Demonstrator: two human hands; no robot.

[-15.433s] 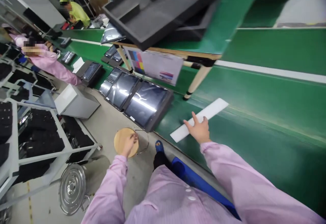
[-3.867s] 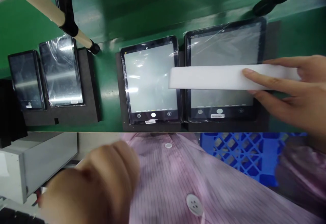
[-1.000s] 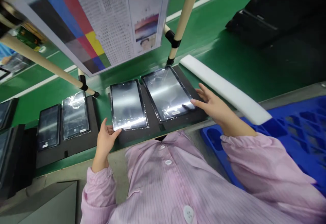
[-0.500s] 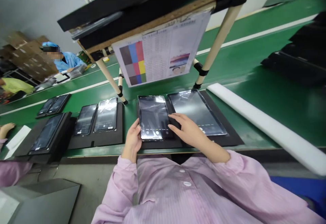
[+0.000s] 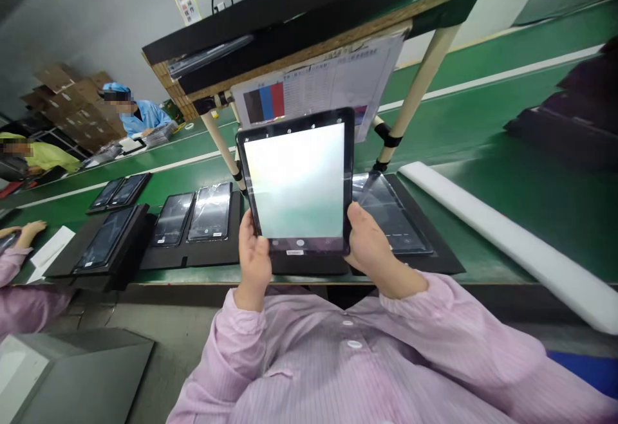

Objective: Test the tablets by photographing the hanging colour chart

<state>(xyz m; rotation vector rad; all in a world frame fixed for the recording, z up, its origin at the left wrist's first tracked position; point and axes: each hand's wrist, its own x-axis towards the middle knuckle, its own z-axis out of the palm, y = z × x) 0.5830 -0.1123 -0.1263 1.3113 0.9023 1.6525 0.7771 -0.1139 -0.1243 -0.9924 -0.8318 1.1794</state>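
Between my two hands a tablet (image 5: pixel 299 186) is raised and tilted up toward me, its screen bright with a camera-like view and a round button at the bottom. My left hand (image 5: pixel 254 257) grips its lower left edge, thumb on the front. On the lower right edge my right hand (image 5: pixel 369 237) is closed, with the fingers partly hidden behind it. A second, larger tablet (image 5: pixel 386 212) in clear film lies on a black foam board (image 5: pixel 434 263) to the right. Behind the raised tablet hangs a printed sheet with colour blocks (image 5: pixel 313 92), partly covered.
Left on the green bench (image 5: pixel 449 147) lie several film-covered tablets (image 5: pixel 210 212) on black boards. A long white foam strip (image 5: pixel 502 244) runs along the right. Pole legs (image 5: pixel 425 76) hold a shelf ahead. Co-workers (image 5: pixel 145 115) sit at left; another person's hand (image 5: pixel 31 234) shows there.
The tablet has been lifted off its board and tilted up; its screen went from dark to bright. My right hand moved from over the screen to grip the right edge.
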